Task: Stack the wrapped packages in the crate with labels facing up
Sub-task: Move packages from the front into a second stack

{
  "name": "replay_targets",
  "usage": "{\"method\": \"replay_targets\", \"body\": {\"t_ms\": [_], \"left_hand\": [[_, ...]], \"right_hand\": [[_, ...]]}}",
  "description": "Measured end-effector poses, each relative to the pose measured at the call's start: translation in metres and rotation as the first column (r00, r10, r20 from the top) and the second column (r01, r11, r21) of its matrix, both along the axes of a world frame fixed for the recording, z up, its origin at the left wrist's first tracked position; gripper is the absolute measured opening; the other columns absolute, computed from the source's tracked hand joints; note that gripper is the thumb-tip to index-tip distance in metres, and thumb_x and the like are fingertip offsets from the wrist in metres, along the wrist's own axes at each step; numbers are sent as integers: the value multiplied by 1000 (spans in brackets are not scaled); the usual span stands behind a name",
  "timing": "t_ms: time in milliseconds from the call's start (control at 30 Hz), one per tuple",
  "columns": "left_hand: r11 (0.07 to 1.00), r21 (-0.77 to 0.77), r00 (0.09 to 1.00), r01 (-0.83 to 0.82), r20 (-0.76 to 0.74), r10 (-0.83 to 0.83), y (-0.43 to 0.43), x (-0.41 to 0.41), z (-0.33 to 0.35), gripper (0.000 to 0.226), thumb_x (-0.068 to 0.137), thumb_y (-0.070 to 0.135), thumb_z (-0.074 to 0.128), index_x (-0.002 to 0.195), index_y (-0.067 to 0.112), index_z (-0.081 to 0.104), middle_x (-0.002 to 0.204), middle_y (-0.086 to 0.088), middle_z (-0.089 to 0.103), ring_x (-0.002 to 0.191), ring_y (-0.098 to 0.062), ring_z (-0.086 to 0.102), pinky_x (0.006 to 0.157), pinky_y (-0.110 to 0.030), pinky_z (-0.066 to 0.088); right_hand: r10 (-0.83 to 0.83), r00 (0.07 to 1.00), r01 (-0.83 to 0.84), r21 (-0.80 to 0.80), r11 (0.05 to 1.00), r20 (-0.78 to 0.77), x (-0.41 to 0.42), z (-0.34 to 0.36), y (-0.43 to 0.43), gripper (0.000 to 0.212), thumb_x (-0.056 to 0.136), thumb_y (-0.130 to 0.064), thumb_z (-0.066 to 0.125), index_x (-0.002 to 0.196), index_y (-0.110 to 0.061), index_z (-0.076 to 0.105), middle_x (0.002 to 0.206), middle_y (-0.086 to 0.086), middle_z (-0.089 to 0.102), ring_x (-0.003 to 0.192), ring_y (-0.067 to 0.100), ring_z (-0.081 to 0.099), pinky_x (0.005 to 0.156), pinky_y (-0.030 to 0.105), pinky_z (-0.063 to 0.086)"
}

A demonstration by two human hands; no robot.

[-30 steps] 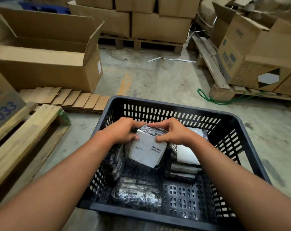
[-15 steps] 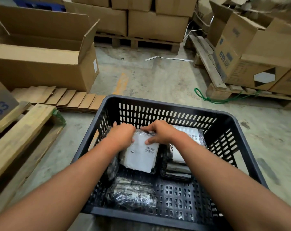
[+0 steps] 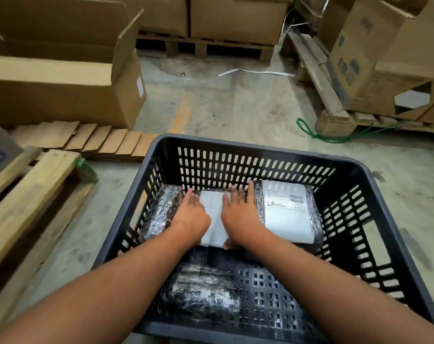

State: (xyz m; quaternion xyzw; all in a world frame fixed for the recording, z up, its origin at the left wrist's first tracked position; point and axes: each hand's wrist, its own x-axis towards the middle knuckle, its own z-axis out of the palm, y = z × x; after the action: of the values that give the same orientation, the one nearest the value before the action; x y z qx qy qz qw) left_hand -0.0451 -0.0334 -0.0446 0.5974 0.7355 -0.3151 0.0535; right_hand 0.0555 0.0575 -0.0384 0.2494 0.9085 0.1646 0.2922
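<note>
A black slotted plastic crate [image 3: 258, 150] stands on the concrete floor in front of me. Both hands are inside it, pressed flat on a wrapped package [image 3: 214, 219] lying label up at the back middle. My left hand [image 3: 192, 216] covers its left half, my right hand [image 3: 240, 214] its right half, fingers spread. Right of it lies a stack topped by a package with a white barcode label [image 3: 287, 212] facing up. A dark wrapped package [image 3: 161, 212] leans against the left wall. Another dark package [image 3: 201, 294] lies near the front, no label showing.
An open cardboard box [image 3: 62, 90] and flattened cardboard strips [image 3: 86, 142] lie at the left. A wooden pallet [image 3: 29, 194] sits at the near left. Boxes on pallets [image 3: 384, 65] stand at the right and back. A green cord [image 3: 330, 137] trails on the floor.
The labelled package, held tilted above the crate floor a second ago, has been lowered flat into the back middle. Both hands went from gripping its top edge to lying flat on it.
</note>
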Motion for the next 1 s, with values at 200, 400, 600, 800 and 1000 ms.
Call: {"method": "replay_targets", "body": {"t_ms": [200,400,600,800,1000], "left_hand": [[986,2,972,-169,164,166,4,4,-20,80,96,12,65,151,-16,14,157,-45,1,147,-51,21,122,-57,11],[972,8,932,-236,285,224,14,2,-23,85,97,5,61,152,-15,0,160,-41,-4,148,-50,19,122,-52,17],[951,9,884,-309,370,284,11,-1,-24,92,94,16,67,152,-15,2,161,-39,-2,147,-50,21,122,-50,19],[937,134,836,-322,505,215,7,-6,4,99,83,14,80,155,-6,14,164,-28,13,149,-40,23,118,-44,32],[937,184,814,-296,562,147,-5,-23,48,73,86,18,78,150,13,42,160,-18,32,143,-34,36,115,-43,35]], "right_hand": [[3,982,21,-127,992,188,-4,-20,-23,80,99,-50,57,161,-11,25,169,24,-5,151,55,-12,108,81,-10],[-28,988,76,-314,947,152,4,-17,-17,72,103,-16,54,160,2,14,166,33,-7,149,55,-18,118,67,11],[5,987,50,-330,943,162,-1,-20,-20,80,99,-14,64,159,3,16,164,37,-3,149,58,-13,114,74,8],[39,997,-15,-296,955,74,4,-6,-24,59,102,-10,55,156,-1,33,163,34,17,155,47,2,115,72,18],[-111,969,-14,-499,866,-220,8,13,-19,62,94,-4,68,148,2,39,146,25,44,129,42,54,104,50,48]]}}
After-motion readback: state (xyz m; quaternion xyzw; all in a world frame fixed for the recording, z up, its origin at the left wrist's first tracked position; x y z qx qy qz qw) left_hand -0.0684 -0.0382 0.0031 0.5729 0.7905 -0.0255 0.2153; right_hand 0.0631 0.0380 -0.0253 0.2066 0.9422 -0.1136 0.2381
